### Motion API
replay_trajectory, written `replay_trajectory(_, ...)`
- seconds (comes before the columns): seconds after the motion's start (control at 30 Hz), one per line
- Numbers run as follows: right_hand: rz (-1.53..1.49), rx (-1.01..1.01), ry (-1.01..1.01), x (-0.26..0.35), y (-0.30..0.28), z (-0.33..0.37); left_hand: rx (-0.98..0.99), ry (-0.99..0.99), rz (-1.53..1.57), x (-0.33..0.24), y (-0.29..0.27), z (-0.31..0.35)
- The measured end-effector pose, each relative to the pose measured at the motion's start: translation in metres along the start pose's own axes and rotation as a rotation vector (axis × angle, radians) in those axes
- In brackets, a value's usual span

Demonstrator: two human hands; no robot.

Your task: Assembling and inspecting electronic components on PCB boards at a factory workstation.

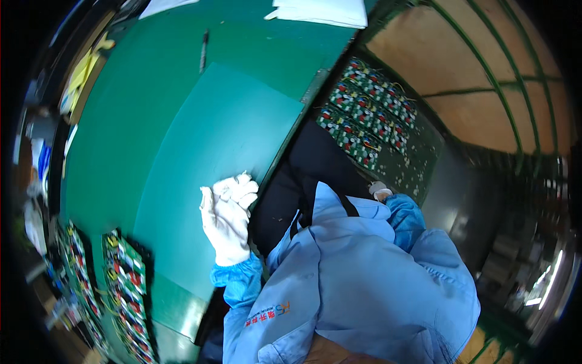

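Observation:
My left hand (pixel 228 212), in a white glove, rests near the edge of the green work mat (pixel 206 130). Its thumb stands apart and its fingers are loosely curled, with nothing in them. My right hand (pixel 380 190) is low at my right side, beyond my lap. Only a small part of it shows below the blue sleeve cover, and its fingers are hidden. Nearest to it are several populated green circuit boards (pixel 367 112), laid out in rows on a dark green surface to the right of the table.
More circuit boards (pixel 127 291) stand in strips at the table's near left. A dark pen (pixel 204 51) lies farther up the tabletop, with white papers (pixel 318 11) at its far edge. Green metal bars (pixel 479 67) rise over brown panels at the right.

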State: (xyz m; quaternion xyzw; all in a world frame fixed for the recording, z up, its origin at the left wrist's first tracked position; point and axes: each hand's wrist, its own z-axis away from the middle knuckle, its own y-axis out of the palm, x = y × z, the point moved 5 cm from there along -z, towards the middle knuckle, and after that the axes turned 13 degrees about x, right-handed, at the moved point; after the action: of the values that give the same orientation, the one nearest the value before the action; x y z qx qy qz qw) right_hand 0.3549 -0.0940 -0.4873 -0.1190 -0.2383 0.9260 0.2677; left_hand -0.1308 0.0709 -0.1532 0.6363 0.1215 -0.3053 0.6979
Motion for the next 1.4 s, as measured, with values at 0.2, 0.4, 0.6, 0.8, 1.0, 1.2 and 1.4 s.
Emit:
replay_trajectory(0.2,-0.075,-0.123,0.128,-0.140,0.073,0.008,0.080,-0.017,0.027,0.010,0.007,-0.011)
replay_trajectory(0.4,-0.036,-0.213,0.188,-0.216,0.091,-0.027,0.120,0.045,-0.081,0.007,0.006,-0.003)
replay_trajectory(0.6,0.057,-0.334,0.288,-0.294,0.086,-0.017,0.174,0.054,-0.052,0.017,0.012,-0.004)
replay_trajectory(0.8,-1.804,-0.707,0.166,-0.069,-0.107,0.175,0.017,0.086,-0.198,-0.008,-0.021,0.014)
replay_trajectory(1.0,-1.021,-1.211,-0.446,0.003,-0.271,0.374,0.114,0.070,0.052,-0.019,-0.016,0.035)
replay_trajectory(1.2,-0.764,-0.964,-0.808,0.164,-0.233,0.474,0.307,0.111,0.048,-0.040,-0.046,0.108)
replay_trajectory(1.4,-0.751,-0.158,-1.338,0.344,-0.146,0.520,-0.027,0.473,-0.167,-0.105,-0.051,0.241)
